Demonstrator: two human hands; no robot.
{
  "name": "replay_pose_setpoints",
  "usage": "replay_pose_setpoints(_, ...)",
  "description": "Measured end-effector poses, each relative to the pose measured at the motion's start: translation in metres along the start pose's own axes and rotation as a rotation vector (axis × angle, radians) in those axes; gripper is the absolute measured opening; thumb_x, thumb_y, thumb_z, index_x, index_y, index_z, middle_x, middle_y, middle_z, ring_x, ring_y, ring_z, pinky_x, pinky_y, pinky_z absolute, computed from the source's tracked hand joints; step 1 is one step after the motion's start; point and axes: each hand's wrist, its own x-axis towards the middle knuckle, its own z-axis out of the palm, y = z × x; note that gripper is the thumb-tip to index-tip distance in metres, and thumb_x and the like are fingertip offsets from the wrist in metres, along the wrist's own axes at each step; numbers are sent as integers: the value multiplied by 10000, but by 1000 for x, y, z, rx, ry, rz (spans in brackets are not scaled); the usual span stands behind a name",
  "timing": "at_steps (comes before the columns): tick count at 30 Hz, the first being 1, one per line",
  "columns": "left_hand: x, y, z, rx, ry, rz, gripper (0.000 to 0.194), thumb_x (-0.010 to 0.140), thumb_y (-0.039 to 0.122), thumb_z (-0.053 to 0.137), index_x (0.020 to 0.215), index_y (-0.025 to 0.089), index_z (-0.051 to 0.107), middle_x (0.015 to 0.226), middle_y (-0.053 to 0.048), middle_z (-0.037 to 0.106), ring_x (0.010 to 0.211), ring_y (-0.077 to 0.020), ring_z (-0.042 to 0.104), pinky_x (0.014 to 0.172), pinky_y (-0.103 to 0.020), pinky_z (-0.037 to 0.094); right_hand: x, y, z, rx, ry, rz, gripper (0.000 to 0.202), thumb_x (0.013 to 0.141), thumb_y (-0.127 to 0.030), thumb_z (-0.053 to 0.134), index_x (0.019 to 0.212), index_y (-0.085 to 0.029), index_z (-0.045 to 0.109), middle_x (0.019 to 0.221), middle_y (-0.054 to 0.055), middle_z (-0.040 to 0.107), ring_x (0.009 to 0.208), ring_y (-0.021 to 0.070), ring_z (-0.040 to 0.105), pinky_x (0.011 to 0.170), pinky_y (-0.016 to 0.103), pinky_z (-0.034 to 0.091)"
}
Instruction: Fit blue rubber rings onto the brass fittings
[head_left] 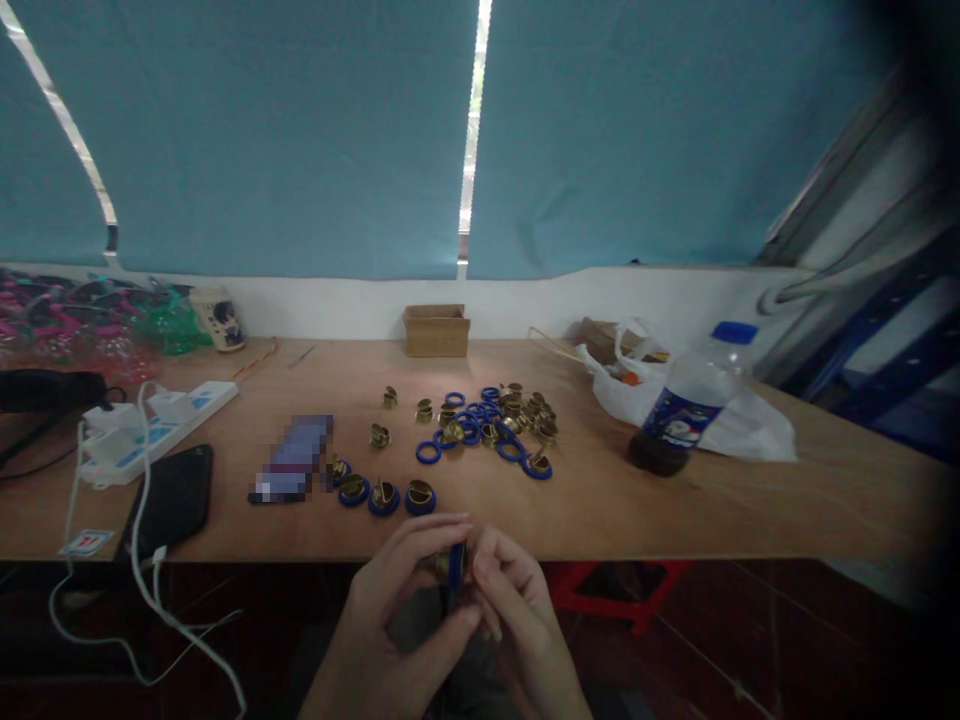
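Note:
My left hand [405, 610] and my right hand [517, 610] meet in front of the table's near edge. Between them a blue ring [455, 568] stands on edge with a brass-coloured metal fitting [433, 565] at its left side. The left fingers and thumb grip this piece around its rim. My right fingers are bent and pressed together against its right face; whether they pinch a separate small part is hidden. Just beyond lie several brass fittings set in blue rings [383, 497]. Farther back is a pile of loose blue rings [511, 450] and brass fittings [536, 415].
A cola bottle [686, 400] and a white plastic bag [750, 430] stand right. At left are a blurred-screen phone [296, 458], a black phone [176, 490], a power strip [217, 395] with cables, and a paper cup [219, 320]. A cardboard box [436, 332] sits at the back.

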Motion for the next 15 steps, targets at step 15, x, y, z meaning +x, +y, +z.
replay_pose_setpoints(15, 2, 3, 2, -82, 38, -15, 439, 756, 40, 711, 1094, 319, 715, 1196, -42, 709, 1132, -237, 661, 871, -275, 593, -3, 4, 5, 41, 49, -58, 361, 833, -414, 700, 634, -195, 494, 539, -63, 390, 507, 97, 262, 499, 223, 228)
